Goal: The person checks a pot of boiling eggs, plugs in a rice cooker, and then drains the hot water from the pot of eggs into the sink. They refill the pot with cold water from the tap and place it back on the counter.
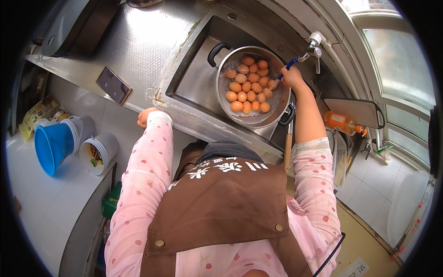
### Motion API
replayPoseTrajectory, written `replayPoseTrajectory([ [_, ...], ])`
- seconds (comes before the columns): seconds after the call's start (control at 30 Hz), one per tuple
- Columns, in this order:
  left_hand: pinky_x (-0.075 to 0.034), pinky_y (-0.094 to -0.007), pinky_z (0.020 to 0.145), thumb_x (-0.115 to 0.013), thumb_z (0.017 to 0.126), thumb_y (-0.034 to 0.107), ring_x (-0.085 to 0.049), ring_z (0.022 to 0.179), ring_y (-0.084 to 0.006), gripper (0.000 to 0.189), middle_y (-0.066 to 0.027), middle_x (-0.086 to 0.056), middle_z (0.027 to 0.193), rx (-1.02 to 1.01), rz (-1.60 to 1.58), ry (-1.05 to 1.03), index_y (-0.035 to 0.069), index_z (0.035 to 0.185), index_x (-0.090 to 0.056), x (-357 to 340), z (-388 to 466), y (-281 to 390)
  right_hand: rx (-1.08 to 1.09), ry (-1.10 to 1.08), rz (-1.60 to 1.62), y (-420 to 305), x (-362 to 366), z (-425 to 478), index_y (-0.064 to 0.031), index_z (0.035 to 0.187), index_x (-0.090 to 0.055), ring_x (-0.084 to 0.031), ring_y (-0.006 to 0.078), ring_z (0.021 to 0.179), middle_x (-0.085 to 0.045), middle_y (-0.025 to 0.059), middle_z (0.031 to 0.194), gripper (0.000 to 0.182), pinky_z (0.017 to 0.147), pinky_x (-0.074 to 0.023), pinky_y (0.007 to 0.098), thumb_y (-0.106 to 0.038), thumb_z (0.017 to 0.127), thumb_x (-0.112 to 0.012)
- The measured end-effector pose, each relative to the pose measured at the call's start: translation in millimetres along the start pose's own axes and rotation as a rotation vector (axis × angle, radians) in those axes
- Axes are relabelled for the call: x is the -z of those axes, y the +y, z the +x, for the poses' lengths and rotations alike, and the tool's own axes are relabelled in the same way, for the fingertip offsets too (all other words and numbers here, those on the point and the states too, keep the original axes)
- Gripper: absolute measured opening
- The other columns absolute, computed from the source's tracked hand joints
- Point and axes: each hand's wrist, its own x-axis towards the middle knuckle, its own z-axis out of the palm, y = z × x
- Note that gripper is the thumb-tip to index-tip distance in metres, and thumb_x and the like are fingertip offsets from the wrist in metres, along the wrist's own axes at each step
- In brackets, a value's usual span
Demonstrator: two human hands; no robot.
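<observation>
In the steel sink (197, 74) stands a large two-handled metal pot (221, 100) holding several brown eggs (246, 86) in water. My right hand (292, 77) is closed around a blue hose (290, 64) that hangs from the wall tap (314, 52); the hose's pale end points into the pot over the eggs. My left hand (147, 117) is curled at the counter's front edge, left of the sink, and nothing shows in it. A smartphone (114, 85) lies on the counter just beyond that hand.
A wooden handle (288, 147) sticks out beside the pot's right handle. An orange pump bottle (341, 123) and a cutting board (356, 110) are at the right. A blue bucket (50, 149) and a white bucket with scraps (104, 152) stand at the left. A metal appliance (69, 31) sits on the counter.
</observation>
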Motion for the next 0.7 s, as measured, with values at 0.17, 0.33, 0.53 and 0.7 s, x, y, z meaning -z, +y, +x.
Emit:
replayPoseTrajectory([
  [0.17, -0.042, -0.0274, 0.057, -0.072, 0.058, 0.014, -0.051, 0.065, -0.0082, 0.015, 0.0045, -0.063, 0.076, 0.022, -0.03, 0.008, 0.014, 0.072, -0.066, -0.9, 0.6, 2.4, -0.131, -0.136, 0.452, -15.3, -4.8, -14.6, -0.0054, 0.09, -0.054, -0.052, 0.0108, 0.052, -0.056, 0.0031, 0.064, 0.019, 0.048, -0.0417, 0.023, -0.022, 0.086, -0.046],
  [0.33, -0.042, -0.027, 0.058, -0.067, 0.065, 0.015, -0.051, 0.065, -0.0089, 0.01, 0.0029, -0.063, 0.078, -0.058, 0.07, -0.014, 0.014, 0.074, -0.066, -13.0, 15.0, 5.0, -0.016, -0.016, 0.748, -13.1, -31.8, -6.4, -0.0047, 0.096, -0.051, -0.053, 0.0107, 0.055, -0.058, 0.0047, 0.069, 0.018, 0.052, -0.0432, 0.0228, -0.02, 0.089, -0.044],
  [0.53, -0.046, -0.0326, 0.064, -0.063, 0.077, 0.016, -0.057, 0.094, -0.0145, 0.025, 0.0045, -0.061, 0.101, 0.133, -0.354, -0.19, 0.02, 0.101, -0.064, 44.2, -43.9, -14.5, 0.079, 0.209, 0.712, -4.4, -47.6, 4.4, -0.0029, 0.094, -0.051, -0.054, 0.0106, 0.057, -0.059, 0.0065, 0.07, 0.019, 0.052, -0.0443, 0.0227, -0.021, 0.09, -0.045],
  [0.7, -0.046, -0.0327, 0.065, -0.063, 0.077, 0.017, -0.057, 0.095, -0.0146, 0.025, 0.0045, -0.061, 0.101, 0.143, -0.331, -0.21, 0.02, 0.102, -0.064, 29.6, -25.3, -9.7, 0.107, 0.206, 0.512, -1.6, -41.0, 4.8, -0.0025, 0.093, -0.051, -0.055, 0.0109, 0.055, -0.059, 0.0064, 0.068, 0.019, 0.051, -0.0445, 0.0222, -0.02, 0.09, -0.045],
])
